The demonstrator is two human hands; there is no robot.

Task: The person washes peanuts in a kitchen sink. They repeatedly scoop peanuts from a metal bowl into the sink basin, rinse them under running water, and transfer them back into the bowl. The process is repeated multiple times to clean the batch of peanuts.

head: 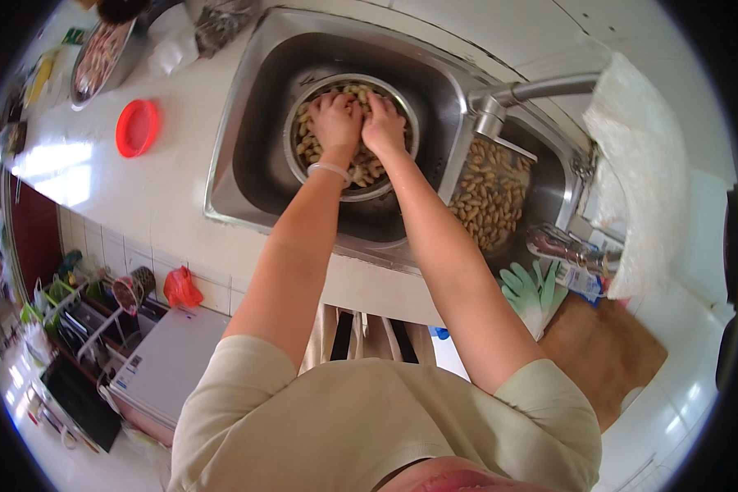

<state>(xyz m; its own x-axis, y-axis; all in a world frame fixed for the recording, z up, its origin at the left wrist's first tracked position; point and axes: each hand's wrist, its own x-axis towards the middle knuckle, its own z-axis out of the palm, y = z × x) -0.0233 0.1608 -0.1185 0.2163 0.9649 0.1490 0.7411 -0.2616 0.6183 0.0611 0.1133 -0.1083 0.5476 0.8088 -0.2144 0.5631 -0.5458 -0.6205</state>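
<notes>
Both hands are together in a round metal bowl [290, 147] of unshelled peanuts [309, 147], which stands in the larger sink basin [258, 154]. My left hand [336, 121] lies over the peanuts with its fingers bent, a pale bangle [329, 171] on its wrist. Close beside it, my right hand [383, 125] touches the peanuts towards the far side of the bowl. The palms and most fingertips are hidden, so whether either hand grips any peanuts does not show. More peanuts [492, 190] fill part of the smaller basin on the right.
A metal faucet [491, 114] stands between the basins. Right of them are a white plastic sack [642, 166], pale green gloves [532, 295] and a wooden cutting board [609, 357]. A red plastic ring-shaped dish [137, 128] and a metal bowl of food [101, 61] sit on the left counter.
</notes>
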